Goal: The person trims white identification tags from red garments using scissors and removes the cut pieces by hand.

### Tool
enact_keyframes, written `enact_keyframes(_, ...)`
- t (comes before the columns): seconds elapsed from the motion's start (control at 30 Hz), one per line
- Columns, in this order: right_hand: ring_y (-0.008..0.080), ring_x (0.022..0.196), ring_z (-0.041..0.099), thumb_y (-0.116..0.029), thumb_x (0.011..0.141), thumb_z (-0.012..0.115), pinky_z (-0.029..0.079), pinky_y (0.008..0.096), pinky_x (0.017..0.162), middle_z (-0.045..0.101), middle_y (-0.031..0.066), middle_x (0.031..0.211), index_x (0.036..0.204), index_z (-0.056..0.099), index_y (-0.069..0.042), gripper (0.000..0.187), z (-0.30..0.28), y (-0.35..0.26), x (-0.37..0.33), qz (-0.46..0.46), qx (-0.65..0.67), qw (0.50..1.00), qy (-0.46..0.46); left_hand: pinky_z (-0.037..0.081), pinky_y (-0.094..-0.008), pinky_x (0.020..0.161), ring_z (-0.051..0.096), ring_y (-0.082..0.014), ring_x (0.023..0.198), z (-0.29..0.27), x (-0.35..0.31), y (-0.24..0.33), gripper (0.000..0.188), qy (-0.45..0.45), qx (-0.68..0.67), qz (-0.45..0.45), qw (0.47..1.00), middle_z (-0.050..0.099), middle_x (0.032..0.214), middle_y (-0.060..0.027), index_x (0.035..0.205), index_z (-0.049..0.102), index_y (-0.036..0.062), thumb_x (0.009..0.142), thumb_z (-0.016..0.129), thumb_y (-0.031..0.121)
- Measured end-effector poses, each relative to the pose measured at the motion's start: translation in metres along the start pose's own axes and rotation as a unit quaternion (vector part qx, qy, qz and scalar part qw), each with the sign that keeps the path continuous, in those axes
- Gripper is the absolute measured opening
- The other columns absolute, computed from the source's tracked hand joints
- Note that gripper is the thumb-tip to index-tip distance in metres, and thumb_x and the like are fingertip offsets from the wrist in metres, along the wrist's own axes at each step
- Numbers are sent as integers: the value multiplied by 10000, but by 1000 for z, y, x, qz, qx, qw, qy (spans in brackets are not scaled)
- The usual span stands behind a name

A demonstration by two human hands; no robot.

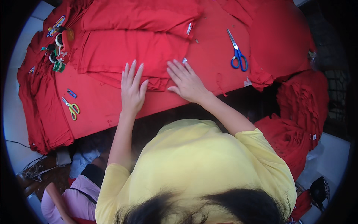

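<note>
Both my hands rest on a red garment [126, 48] spread on the red-covered table [97, 119]. My left hand [132, 89] lies on its near edge, fingers stretched out and pointing away from me. To the right, my right hand [186, 82] is spread flat at the garment's near right corner, beside a small white label [185, 60]. Neither hand grips anything. Another red garment [141, 15] lies just beyond, with a white label [189, 28] at its right edge.
Blue-handled scissors [239, 59] lie right of my hands. Yellow-handled scissors [73, 110] and a small blue tool [72, 93] are at the left, below tape rolls [57, 65]. Red garments are piled left [44, 112] and right [279, 37]. A person in pink [80, 194] is lower left.
</note>
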State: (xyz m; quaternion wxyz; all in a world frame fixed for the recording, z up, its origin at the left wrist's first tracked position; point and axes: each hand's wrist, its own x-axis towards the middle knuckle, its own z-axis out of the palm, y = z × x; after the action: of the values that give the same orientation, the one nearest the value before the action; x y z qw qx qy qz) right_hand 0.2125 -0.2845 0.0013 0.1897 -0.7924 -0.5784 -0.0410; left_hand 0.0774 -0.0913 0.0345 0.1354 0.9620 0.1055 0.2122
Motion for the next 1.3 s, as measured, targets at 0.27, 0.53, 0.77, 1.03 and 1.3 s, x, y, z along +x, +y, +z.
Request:
enact_keyframes(0.27,377,1372,203,-414,838,583,151,516,1110,274,227,1449,1341,386,32,700,-42,8,-148,197,-6,978,-67,157,-530,1098,191,-303,1394,2,-107,-33,678,-119,227,-216,942,207,1521,-77,1457,250,131,909,469,466)
enact_keyframes(0.53,349,1117,456,-174,787,659,349,496,929,511,147,1163,990,627,-55,237,-56,-6,-146,218,62,974,24,274,-447,1066,315,-416,1301,-69,-187,-88,524,106,201,-353,908,319,1397,-281,1316,421,-30,913,563,275)
enact_keyframes(0.77,318,930,513,-214,797,679,368,427,829,549,124,952,1029,570,-59,299,-8,-13,-1,185,6,981,48,435,-404,864,551,-322,1007,-44,4,-183,260,236,66,-263,933,600,1060,-151,1064,621,36,905,561,233)
enact_keyframes(1.03,311,761,555,-24,792,645,457,367,661,533,136,874,935,593,-21,153,-57,0,5,207,206,956,16,474,-434,762,593,-357,874,-55,30,-297,304,135,177,-340,914,614,945,-150,995,605,71,877,587,350)
enact_keyframes(1.3,216,794,552,-108,891,544,434,305,732,521,96,837,936,543,37,152,-113,55,104,142,157,942,259,519,-356,765,630,-195,821,-162,169,-402,208,202,-555,-236,772,635,914,-86,1033,564,21,931,510,195)
